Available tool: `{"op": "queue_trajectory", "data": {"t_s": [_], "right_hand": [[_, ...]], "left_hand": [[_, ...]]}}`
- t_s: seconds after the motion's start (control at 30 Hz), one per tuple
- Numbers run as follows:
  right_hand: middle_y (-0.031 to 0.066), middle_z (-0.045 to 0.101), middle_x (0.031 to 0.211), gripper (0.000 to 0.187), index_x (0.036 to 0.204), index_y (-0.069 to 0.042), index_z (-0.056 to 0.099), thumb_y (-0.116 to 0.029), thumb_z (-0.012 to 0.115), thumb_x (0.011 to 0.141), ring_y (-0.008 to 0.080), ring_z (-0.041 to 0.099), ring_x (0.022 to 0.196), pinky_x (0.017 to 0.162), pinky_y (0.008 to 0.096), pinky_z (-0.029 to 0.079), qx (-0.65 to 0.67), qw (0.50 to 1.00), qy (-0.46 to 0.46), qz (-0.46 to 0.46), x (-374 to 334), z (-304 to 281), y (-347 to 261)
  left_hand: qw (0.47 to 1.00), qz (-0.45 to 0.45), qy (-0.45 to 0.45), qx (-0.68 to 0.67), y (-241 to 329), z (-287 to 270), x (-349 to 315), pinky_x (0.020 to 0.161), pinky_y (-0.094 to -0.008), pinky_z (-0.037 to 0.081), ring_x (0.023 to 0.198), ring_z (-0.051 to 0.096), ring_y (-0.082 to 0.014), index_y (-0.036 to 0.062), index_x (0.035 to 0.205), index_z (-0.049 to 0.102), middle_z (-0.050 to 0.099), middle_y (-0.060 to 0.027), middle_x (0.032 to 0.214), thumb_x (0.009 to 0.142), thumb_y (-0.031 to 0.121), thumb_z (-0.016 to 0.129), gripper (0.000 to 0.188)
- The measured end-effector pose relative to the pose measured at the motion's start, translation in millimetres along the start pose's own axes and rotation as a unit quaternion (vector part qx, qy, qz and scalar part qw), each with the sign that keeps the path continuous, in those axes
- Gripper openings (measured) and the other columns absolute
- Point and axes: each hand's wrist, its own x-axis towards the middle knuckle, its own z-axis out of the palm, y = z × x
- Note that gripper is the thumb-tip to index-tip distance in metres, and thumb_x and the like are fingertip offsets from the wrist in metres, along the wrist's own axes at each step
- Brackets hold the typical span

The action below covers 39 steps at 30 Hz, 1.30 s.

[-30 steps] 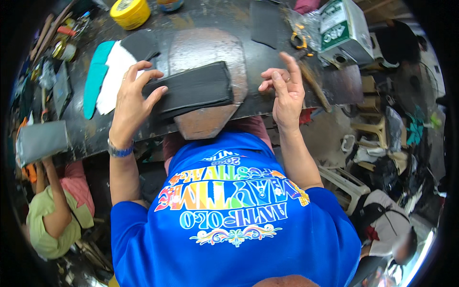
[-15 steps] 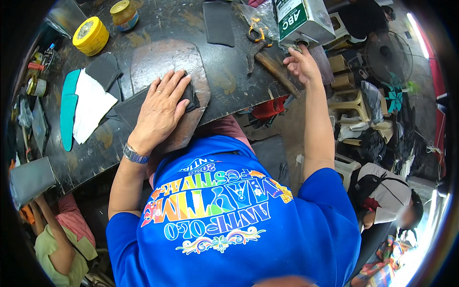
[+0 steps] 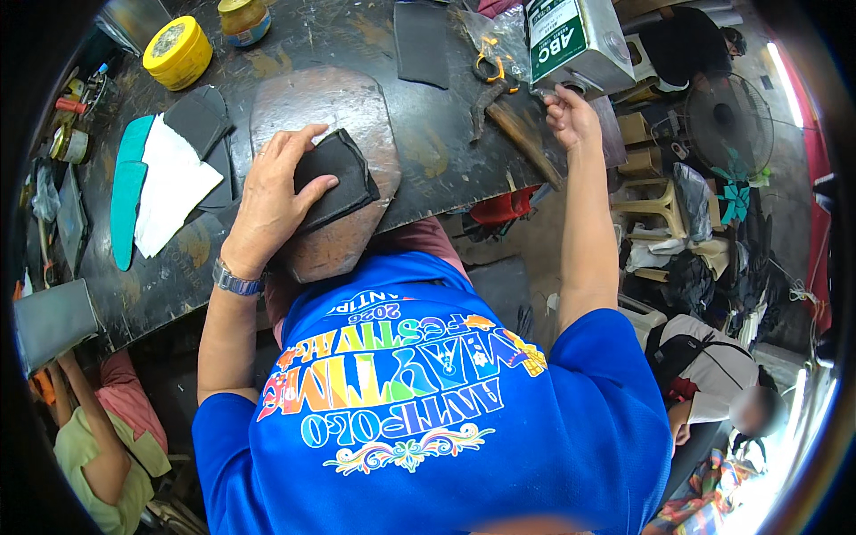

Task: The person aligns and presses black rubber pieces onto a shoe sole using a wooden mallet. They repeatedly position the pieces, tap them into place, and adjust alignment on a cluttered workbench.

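Observation:
A folded piece of black sheet material (image 3: 337, 174) lies on a worn brown board (image 3: 366, 107). My left hand (image 3: 272, 183) rests at its left side, thumb and fingers apart, the thumb reaching over the black piece. To the right, my right hand (image 3: 572, 121) is raised at the opening of a tilted metal can (image 3: 584, 53) with a green and white label. Its fingers are curled together, and what they pinch is too small to make out. Just left of that hand, a hammer (image 3: 513, 134) with a wooden handle lies on the table.
On the dark table (image 3: 428, 183) are a yellow tub (image 3: 177, 53), a jar (image 3: 244, 21), orange-handled scissors (image 3: 489, 71), a black strip (image 3: 421, 45), a teal cutout (image 3: 131, 192) and white sheets (image 3: 174, 187). Other people sit at lower left and right. A fan (image 3: 727, 120) stands right.
My left hand has lifted off the top of the black piece and shifted left, uncovering it. My right hand's fingers have curled in beside the can's opening.

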Motion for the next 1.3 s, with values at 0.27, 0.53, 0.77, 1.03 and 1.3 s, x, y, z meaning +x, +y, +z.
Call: {"op": "queue_trajectory", "data": {"t_s": [0.27,0.53,0.77,1.03,1.3], "right_hand": [[0.0077,0.068,0.072,0.038,0.126,-0.002,0.065,-0.018,0.071,0.092,0.0134,0.062,0.058,0.049,0.0273,0.045,-0.57,0.763,0.124,-0.279,-63,26,-20],[0.0021,0.065,0.107,0.032,0.13,-0.004,0.066,-0.013,0.064,0.099,0.0088,0.059,0.089,0.079,0.0233,0.048,-0.256,0.897,-0.187,-0.309,-171,130,11],[0.0144,0.052,0.145,0.035,0.13,-0.013,0.068,-0.02,0.065,0.095,0.0351,0.033,0.145,0.12,0.046,0.025,-0.365,0.805,-0.266,-0.384,-184,182,98],[0.0142,0.046,0.153,0.034,0.13,-0.021,0.07,-0.03,0.062,0.098,0.0389,0.022,0.151,0.119,0.0639,0.013,-0.474,0.739,-0.276,-0.391,-169,192,112],[0.0144,0.047,0.152,0.035,0.128,-0.023,0.071,-0.035,0.065,0.096,0.0413,0.025,0.149,0.117,0.0657,0.015,-0.539,0.688,-0.237,-0.425,-165,201,120]], "left_hand": [[0.985,-0.022,-0.091,-0.142,-2,-26,10,0.083,-0.0328,0.052,0.093,0.064,-0.0234,0.0096,0.126,0.063,0.059,-0.0101,0.1,0.08,0.0,0.077,0.049],[0.997,0.078,-0.009,0.007,-7,0,-4,0.091,-0.0418,0.049,0.104,0.06,-0.0332,0.0063,0.105,0.067,0.062,-0.0118,0.107,0.083,0.009,0.073,0.022],[0.994,0.013,0.067,0.085,10,16,-23,0.091,-0.0414,0.044,0.109,0.058,-0.0286,0.0104,0.115,0.066,0.061,-0.0094,0.114,0.077,0.035,0.083,0.048],[0.992,-0.02,0.098,0.079,11,22,-22,0.092,-0.0419,0.043,0.111,0.058,-0.0298,0.0064,0.125,0.06,0.06,-0.0117,0.118,0.071,0.042,0.085,0.069],[0.998,0.005,0.067,0.015,4,14,-36,0.104,-0.0429,0.041,0.121,0.055,-0.0316,0.0057,0.119,0.061,0.059,-0.013,0.127,0.073,0.031,0.086,0.058]]}}
